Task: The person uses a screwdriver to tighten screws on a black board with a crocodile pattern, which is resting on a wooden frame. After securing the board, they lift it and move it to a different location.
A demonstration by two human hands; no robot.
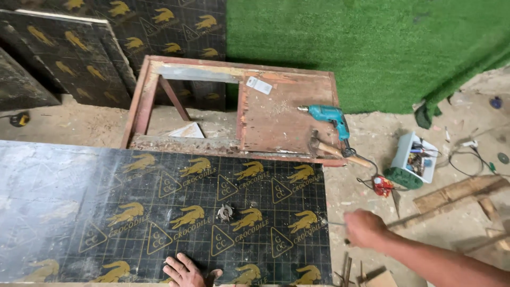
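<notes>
Dusty concrete floor (372, 138) spreads under a black printed panel (159, 212) that serves as the surface. Nearest, the left hand (183, 270) lies flat with fingers spread, pressing the panel's near edge and holding nothing. To its right, the right hand (364, 228) hovers just off the panel's edge, pinching something thin (a pencil or nail, too blurred to tell). Between and beyond them, a small metal fitting (224, 212) sits on the panel. Farther off, a blue drill (329, 116) and a hammer (332, 150) rest on a red wooden frame (276, 117). This looks like marking or fastening; placing the tip will need a steady panel.
</notes>
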